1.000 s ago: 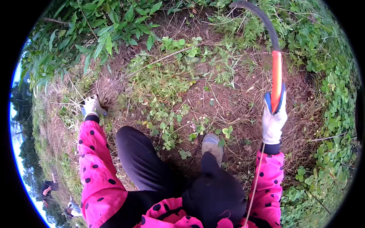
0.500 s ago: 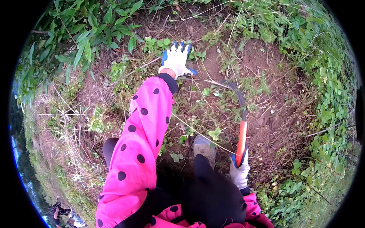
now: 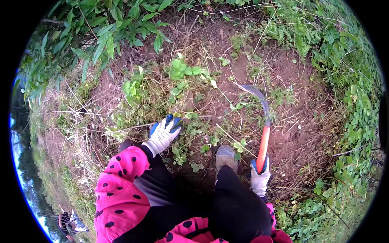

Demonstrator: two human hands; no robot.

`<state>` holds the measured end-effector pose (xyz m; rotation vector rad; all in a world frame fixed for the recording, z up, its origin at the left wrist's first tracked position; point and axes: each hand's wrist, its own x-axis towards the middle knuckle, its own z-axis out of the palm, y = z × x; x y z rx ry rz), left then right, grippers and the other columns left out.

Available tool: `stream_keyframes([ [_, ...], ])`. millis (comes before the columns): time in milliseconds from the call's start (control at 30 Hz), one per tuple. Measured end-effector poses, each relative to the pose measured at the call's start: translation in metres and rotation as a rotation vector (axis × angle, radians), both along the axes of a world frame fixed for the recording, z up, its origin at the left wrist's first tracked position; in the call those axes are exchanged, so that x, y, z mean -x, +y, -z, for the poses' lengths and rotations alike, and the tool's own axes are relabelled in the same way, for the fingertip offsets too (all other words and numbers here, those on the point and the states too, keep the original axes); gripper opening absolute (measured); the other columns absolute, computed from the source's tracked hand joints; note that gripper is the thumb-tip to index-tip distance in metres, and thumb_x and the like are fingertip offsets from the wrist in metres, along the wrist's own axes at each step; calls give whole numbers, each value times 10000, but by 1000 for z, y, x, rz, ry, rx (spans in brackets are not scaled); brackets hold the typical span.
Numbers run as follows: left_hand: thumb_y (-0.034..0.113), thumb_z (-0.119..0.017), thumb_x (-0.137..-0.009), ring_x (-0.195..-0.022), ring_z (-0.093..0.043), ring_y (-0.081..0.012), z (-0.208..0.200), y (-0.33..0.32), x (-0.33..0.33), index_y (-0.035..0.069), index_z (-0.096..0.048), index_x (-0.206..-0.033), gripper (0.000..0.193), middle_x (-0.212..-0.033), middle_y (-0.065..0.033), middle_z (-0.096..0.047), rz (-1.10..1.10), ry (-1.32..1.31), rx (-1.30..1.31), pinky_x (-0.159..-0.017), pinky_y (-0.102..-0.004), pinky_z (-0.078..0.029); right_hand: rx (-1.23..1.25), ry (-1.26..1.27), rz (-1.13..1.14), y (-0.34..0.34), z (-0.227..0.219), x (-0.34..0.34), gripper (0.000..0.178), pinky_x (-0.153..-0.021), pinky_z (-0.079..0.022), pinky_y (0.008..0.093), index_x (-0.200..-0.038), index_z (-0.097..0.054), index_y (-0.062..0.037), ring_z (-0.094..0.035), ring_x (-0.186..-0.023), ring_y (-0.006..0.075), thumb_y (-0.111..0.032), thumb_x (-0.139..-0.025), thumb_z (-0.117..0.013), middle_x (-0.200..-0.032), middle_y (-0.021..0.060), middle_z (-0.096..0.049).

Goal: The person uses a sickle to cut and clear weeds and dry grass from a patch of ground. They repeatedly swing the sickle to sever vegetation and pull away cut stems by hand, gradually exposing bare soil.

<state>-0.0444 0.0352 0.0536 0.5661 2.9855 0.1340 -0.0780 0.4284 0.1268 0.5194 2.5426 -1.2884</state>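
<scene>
In my right hand (image 3: 259, 178), gloved in white and blue, is the orange handle of a sickle (image 3: 263, 146). Its dark curved blade points away from me and bends left over the ground. My left hand (image 3: 163, 133), in a matching glove, is closed with curled fingers on a bunch of weeds (image 3: 174, 111) left of centre. A thin dry stem (image 3: 133, 128) runs across by its fingers. Leafy green sprigs (image 3: 180, 69) and dry grass lie just beyond that hand. Its grip on individual stalks is partly hidden by the glove.
My shoe (image 3: 226, 157) stands on the soil between my hands. A leafy shrub (image 3: 109, 32) overhangs the far left, and low green vines (image 3: 356, 109) border the right. Reddish soil (image 3: 285, 77) with dry stalks lies beyond the sickle. Another person (image 3: 67, 224) is at the lower left edge.
My left hand has drawn back toward me from the far ground, its spread fingers now curled, and weeds and a dry stem have come with it. The sickle stays in my right hand.
</scene>
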Motion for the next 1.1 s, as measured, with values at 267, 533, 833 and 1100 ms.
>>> stream_keyframes([
  [267, 351, -568, -803, -1219, -364, -344, -74, 46, 147, 113, -393, -1310, 586, -1278, -139, -440, -132, 205, -285, -951, -463, -335, 26, 58, -1, -11, 58, -1, 537, -569, -438, 253, -1269, -429, -20, -478, -638, 97, -75, -788, -661, -834, 43, -553],
  [533, 528, -547, -761, -1234, -364, -351, 71, -53, 108, 102, -643, -1026, 511, -1178, -105, -552, -547, -402, 353, -1013, -531, -219, -81, 91, -81, -24, 41, -4, 577, -635, -460, 279, -1287, -408, -6, -516, -750, 148, -78, -782, -677, -999, 98, -566],
  [833, 358, -578, -786, -1064, -567, -242, -10, -223, -105, 193, -641, -1065, 330, -1097, -53, -628, -1357, -921, 534, -834, -402, -442, -15, 151, -76, -13, 65, 4, 543, -534, -426, 243, -1272, -426, -41, -478, -607, 81, -58, -783, -660, -801, 11, -550],
  [1100, 125, -650, -680, -1107, -470, -300, -58, -108, 52, 93, -435, -1262, 621, -1167, -134, -525, -652, 135, 93, -927, -420, -358, 113, -82, -2, -29, 40, 27, 631, -752, -486, 338, -1276, -433, -63, -626, -854, 238, -242, -742, -718, -942, 155, -633],
])
